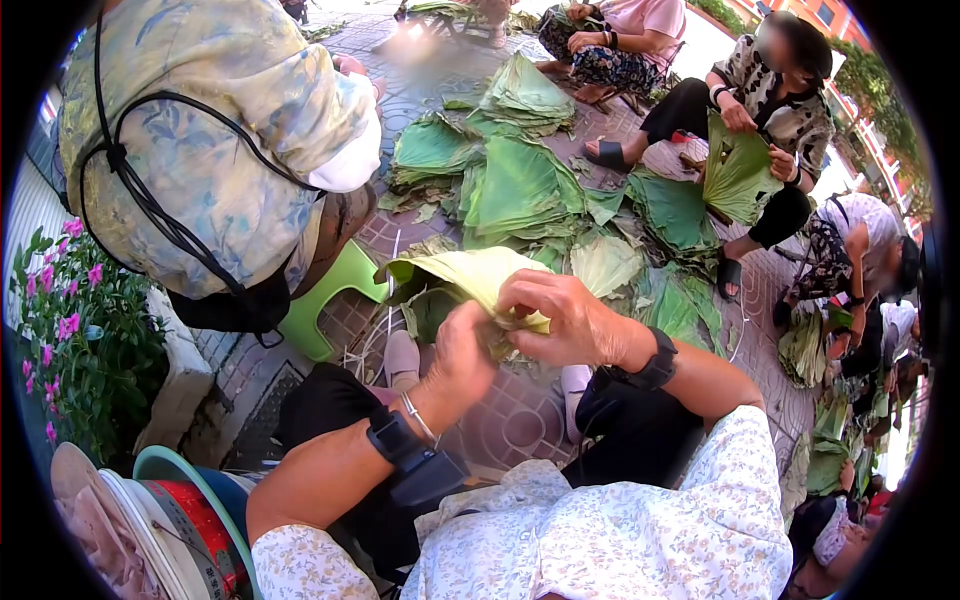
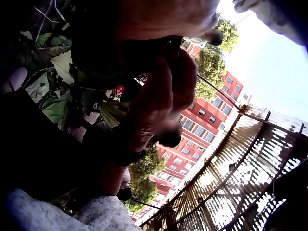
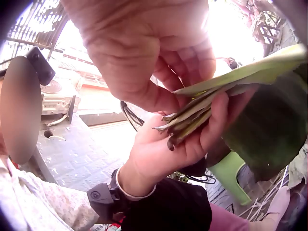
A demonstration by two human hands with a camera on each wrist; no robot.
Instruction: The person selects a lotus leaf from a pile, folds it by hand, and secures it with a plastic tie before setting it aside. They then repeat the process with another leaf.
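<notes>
A folded stack of pale green lotus leaves [image 1: 465, 275] is held up in front of the person's lap. The left hand [image 1: 465, 350] grips its gathered end from below, with fingers wrapped round the layers. Over the same end, the right hand [image 1: 570, 315] pinches a leaf edge between thumb and fingers. In the right wrist view, several leaf layers [image 3: 192, 115] stick out between the two hands, with their ragged brown ends towards the wearer. A broad dark green leaf part [image 3: 269, 125] hangs beyond them. The left wrist view is dark, and the leaves there are mostly hidden behind the hands.
Piles of flattened lotus leaves [image 1: 525, 190] cover the paving ahead. A green plastic stool [image 1: 325, 305] stands front left, beside a person in a patterned shirt [image 1: 200, 130]. Another seated person [image 1: 770, 100] handles a leaf at right. Stacked hats [image 1: 170, 520] lie lower left, near pink flowers [image 1: 70, 325].
</notes>
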